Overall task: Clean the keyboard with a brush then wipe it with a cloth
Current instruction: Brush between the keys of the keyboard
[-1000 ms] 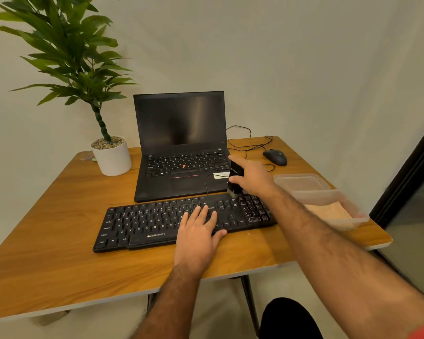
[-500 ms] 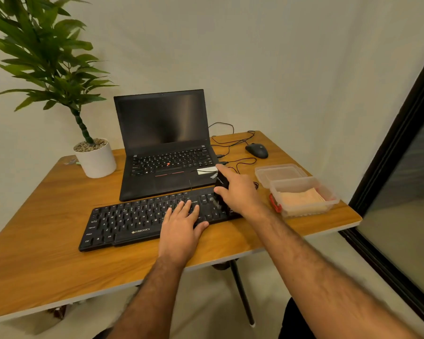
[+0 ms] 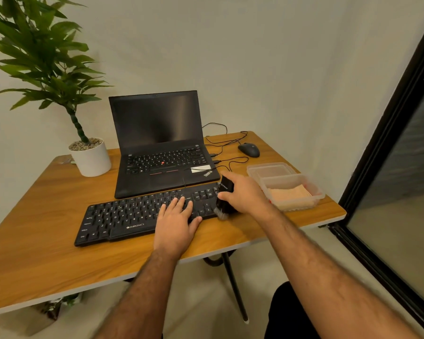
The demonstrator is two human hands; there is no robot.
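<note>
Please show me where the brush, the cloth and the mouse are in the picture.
brush (image 3: 225,192), head view, on its black handle above the bristles.
cloth (image 3: 289,195), head view, on the middle of the folded fabric in the box.
mouse (image 3: 249,149), head view, on its top shell.

A long, flat black plastic keyboard (image 3: 142,214) with white lettering on its keys lies across the near middle of the wooden table, its right end angled slightly farther away than its left. A small black block-shaped brush (image 3: 224,195) with pale grey bristles at its base stands nearly upright at the keyboard's right end, bristles down on the near right corner. To the right, close to the table's right edge, a folded peach-coloured cloth (image 3: 289,195) lies flat inside a clear, open rectangular plastic container (image 3: 313,189), apart from the keyboard and brush.
</note>
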